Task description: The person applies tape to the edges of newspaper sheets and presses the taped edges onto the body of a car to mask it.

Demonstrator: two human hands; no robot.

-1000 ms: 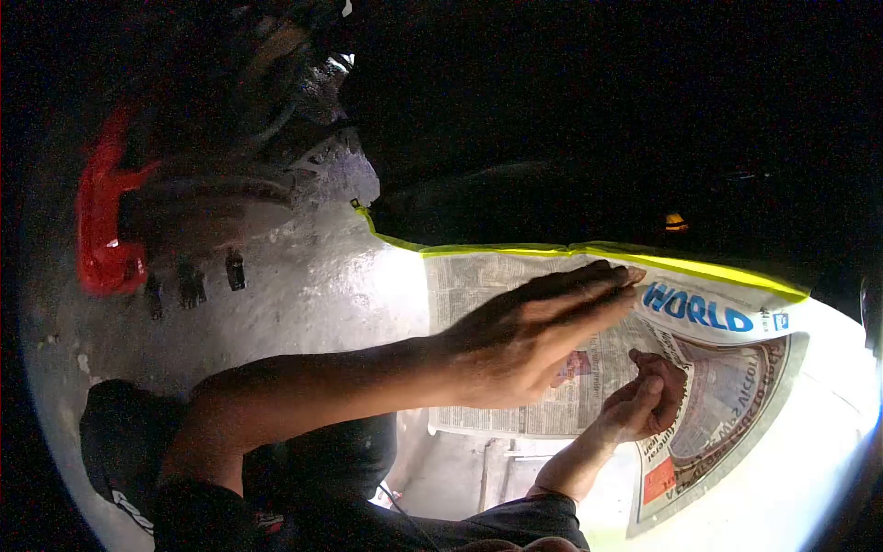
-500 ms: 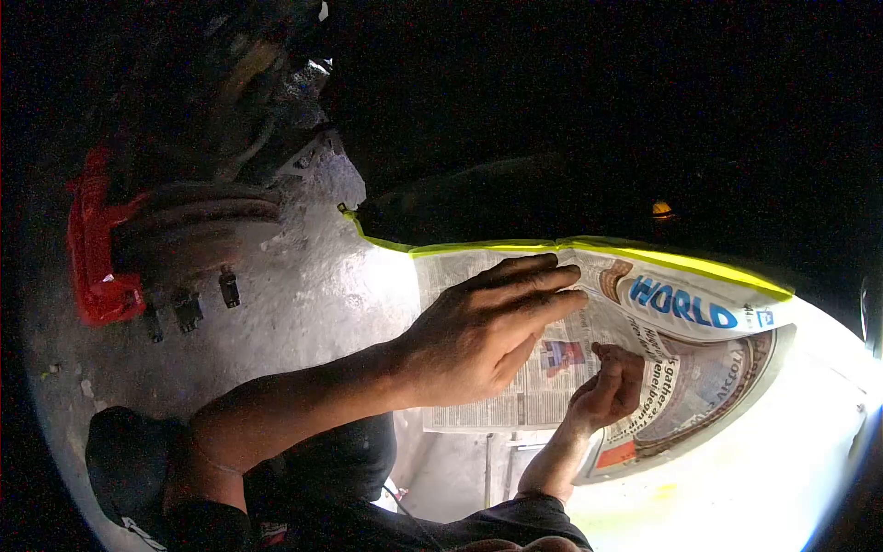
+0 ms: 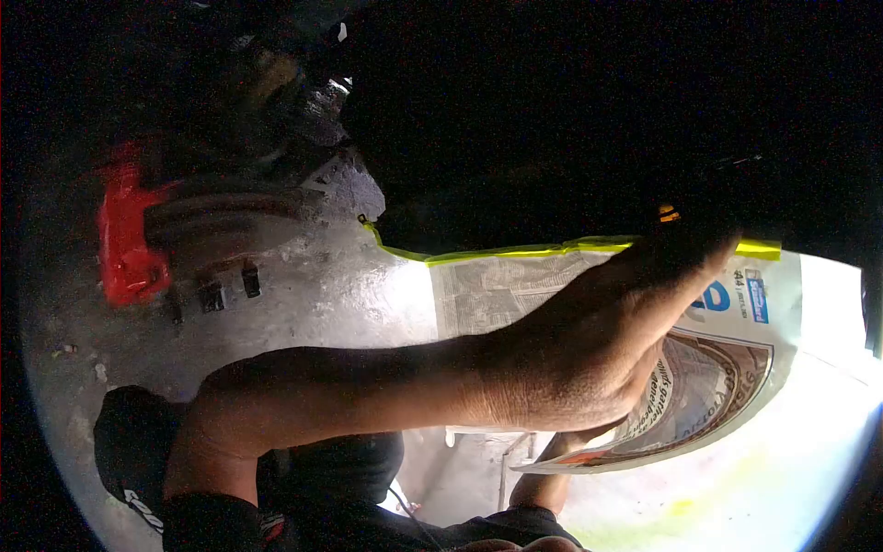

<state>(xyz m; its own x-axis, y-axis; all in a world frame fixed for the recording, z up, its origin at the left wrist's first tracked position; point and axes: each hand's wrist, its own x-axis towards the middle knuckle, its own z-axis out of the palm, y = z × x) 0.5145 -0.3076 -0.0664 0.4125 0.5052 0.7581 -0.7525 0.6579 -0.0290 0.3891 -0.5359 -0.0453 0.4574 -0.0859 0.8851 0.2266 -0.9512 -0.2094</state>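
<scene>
My left hand [image 3: 625,322] reaches across the newspaper [image 3: 782,304], its back toward the camera. Its outstretched fingers lie along the yellow-green tape [image 3: 497,254] at the paper's upper edge, partly lost in shadow. The tape runs along the border of a dark surface. Below, the sheet's lower part curls outward over a pale, brightly lit surface [image 3: 717,497]. Of my right arm the forearm [image 3: 543,488] shows under the curled sheet; my right hand is hidden behind the paper and my left hand.
At the left, a red object [image 3: 131,244] stands on the grey floor [image 3: 313,317], beside a dark rounded shape and small dark pieces [image 3: 251,278]. A small orange light [image 3: 669,213] shows in the dark area above the newspaper.
My left hand has moved right and up, from the middle of the newspaper to the tape. My right hand has gone out of sight. The paper's lower part has curled more; the view has shifted slightly.
</scene>
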